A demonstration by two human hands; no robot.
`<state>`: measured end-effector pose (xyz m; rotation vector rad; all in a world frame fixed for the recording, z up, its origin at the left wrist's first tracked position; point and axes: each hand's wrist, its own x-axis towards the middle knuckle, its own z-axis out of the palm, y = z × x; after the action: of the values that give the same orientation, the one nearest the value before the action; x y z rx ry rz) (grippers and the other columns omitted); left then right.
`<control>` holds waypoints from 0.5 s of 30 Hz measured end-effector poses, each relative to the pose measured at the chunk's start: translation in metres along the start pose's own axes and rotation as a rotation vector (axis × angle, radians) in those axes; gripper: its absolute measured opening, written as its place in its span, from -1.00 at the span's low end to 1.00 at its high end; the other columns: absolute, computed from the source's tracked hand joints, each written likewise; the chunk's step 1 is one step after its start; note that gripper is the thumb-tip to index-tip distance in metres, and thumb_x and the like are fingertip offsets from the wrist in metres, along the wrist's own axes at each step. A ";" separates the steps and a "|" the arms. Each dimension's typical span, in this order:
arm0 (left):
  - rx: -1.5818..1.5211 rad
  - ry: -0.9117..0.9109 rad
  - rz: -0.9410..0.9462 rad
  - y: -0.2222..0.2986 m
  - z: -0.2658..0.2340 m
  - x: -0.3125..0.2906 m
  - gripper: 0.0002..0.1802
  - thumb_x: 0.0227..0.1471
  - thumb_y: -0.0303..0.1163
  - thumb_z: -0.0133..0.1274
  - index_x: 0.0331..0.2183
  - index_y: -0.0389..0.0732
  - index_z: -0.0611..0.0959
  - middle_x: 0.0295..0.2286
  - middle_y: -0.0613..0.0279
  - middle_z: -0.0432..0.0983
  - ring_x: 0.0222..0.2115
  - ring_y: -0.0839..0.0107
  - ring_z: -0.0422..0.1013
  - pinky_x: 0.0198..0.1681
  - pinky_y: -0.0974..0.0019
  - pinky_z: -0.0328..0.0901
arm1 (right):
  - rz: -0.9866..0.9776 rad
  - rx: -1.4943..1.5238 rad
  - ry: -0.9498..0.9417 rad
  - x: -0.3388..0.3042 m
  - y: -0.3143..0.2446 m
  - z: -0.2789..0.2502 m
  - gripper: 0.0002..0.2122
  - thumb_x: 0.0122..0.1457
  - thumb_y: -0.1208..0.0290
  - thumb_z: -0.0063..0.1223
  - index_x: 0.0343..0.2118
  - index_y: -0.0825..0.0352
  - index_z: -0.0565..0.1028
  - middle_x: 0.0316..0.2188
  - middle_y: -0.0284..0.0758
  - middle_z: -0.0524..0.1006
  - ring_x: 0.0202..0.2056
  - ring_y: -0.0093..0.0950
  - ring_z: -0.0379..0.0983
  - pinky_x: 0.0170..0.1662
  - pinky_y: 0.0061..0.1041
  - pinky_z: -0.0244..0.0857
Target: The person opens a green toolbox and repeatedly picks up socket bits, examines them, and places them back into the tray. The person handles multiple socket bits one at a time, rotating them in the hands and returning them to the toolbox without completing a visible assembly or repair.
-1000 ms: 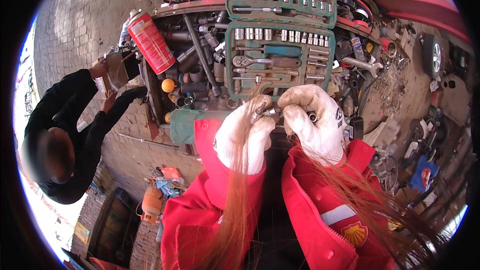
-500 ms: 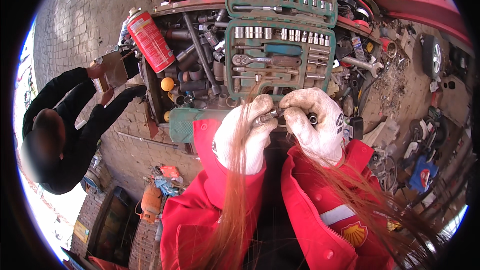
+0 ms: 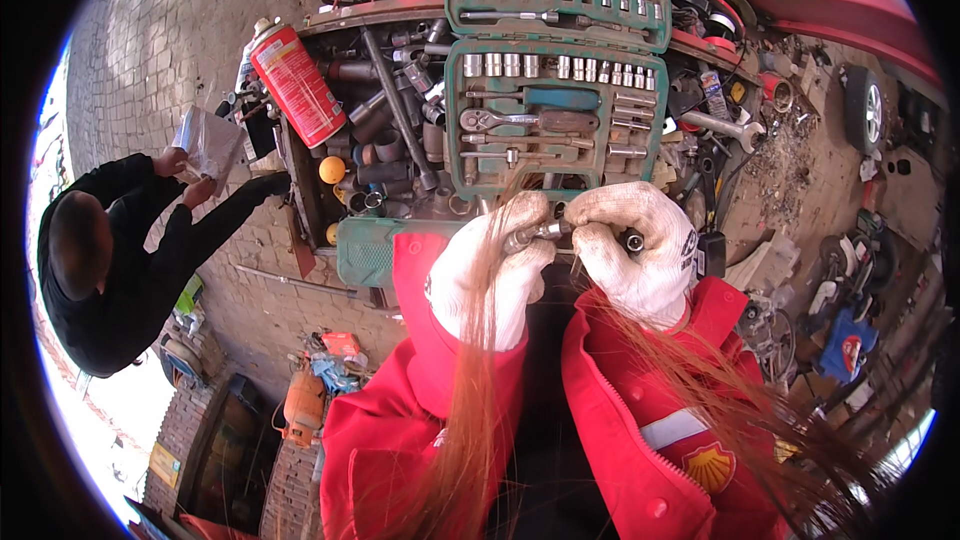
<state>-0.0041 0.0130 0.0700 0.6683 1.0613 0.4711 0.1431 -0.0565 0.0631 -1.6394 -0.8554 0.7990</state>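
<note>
My left hand point(image 3: 485, 265), in a white knitted glove, is closed around a small shiny metal socket point(image 3: 545, 230) held between thumb and fingers. My right hand point(image 3: 645, 255), gloved the same way, has thumb and forefinger pinched at the other end of that piece. A second socket point(image 3: 633, 239) shows its round open end inside the curled fingers of the right hand. Just beyond both hands lies an open green socket set case point(image 3: 455, 120) with rows of sockets, a ratchet point(image 3: 530, 121) and a blue-handled driver point(image 3: 563, 98).
Left of the case, a red spray can point(image 3: 300, 85) lies on a bin of loose sockets and bars. A green box point(image 3: 380, 252) sits nearby. At right are a large wrench point(image 3: 725, 127) and a wheel point(image 3: 865, 110). On the left, a person in black point(image 3: 120, 250) holds clear plastic.
My hands keep nearly the same hold, with the metal piece turned slightly. The person at left has shifted, and the clear plastic in their hands is now spread out.
</note>
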 end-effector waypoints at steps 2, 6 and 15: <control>0.025 -0.015 0.052 -0.001 0.000 0.000 -0.54 -0.01 -0.64 0.17 -0.01 -0.36 0.54 -0.37 0.20 0.54 -0.56 0.62 0.33 -0.56 0.56 0.20 | 0.031 0.006 -0.012 0.000 0.000 -0.001 -0.87 0.00 0.53 0.20 -0.36 0.39 0.58 -0.43 -0.26 0.62 -0.43 -0.41 0.59 -0.33 -0.49 0.44; 0.088 -0.007 0.089 0.000 0.000 0.001 -0.54 -0.01 -0.63 0.19 -0.02 -0.34 0.54 -0.39 0.24 0.54 -0.55 0.63 0.34 -0.55 0.56 0.20 | 0.109 0.100 -0.004 -0.001 0.000 0.003 -0.85 0.01 0.51 0.21 -0.33 0.40 0.57 -0.41 -0.24 0.62 -0.41 -0.38 0.60 -0.30 -0.47 0.46; -0.022 -0.026 -0.012 0.003 0.003 0.000 -0.57 0.00 -0.62 0.18 -0.03 -0.34 0.55 -0.41 0.23 0.52 -0.54 0.63 0.34 -0.55 0.58 0.17 | 0.068 0.056 -0.084 -0.001 0.000 -0.001 -0.81 -0.01 0.50 0.23 -0.31 0.41 0.56 -0.43 -0.17 0.62 -0.43 -0.24 0.60 -0.36 -0.40 0.47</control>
<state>-0.0016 0.0142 0.0736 0.6473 1.0333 0.4620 0.1434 -0.0581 0.0629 -1.6021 -0.8320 0.9362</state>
